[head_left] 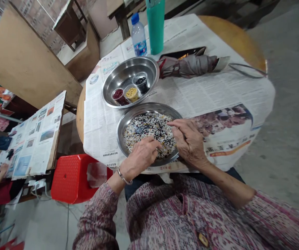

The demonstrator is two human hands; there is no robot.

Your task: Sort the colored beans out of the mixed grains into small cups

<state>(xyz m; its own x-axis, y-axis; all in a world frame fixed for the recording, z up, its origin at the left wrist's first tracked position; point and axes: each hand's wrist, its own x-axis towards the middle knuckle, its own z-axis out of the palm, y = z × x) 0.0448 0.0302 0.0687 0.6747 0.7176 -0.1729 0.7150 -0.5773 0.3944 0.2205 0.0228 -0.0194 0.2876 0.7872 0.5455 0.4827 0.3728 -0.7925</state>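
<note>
Reaching over a metal bowl (121, 137) of mixed grains (149, 129), the left hand (142, 152) and right hand (189, 141) were half curled.
It sat on the papered table (227, 88); the left bent its fingers toward the grains, the right stretched its forefinger over them; whether they pinched any could not be seen. Just beyond, a second bowl (123, 77) held three cups (132, 94).

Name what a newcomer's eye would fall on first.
Probably the red stool, left of the table. Next, the metal basin of black, white and yellow pieces at the table's near edge, with the left hand and right hand at it. At the far side, the teal bottle stands right of a blue-capped bottle.
</note>
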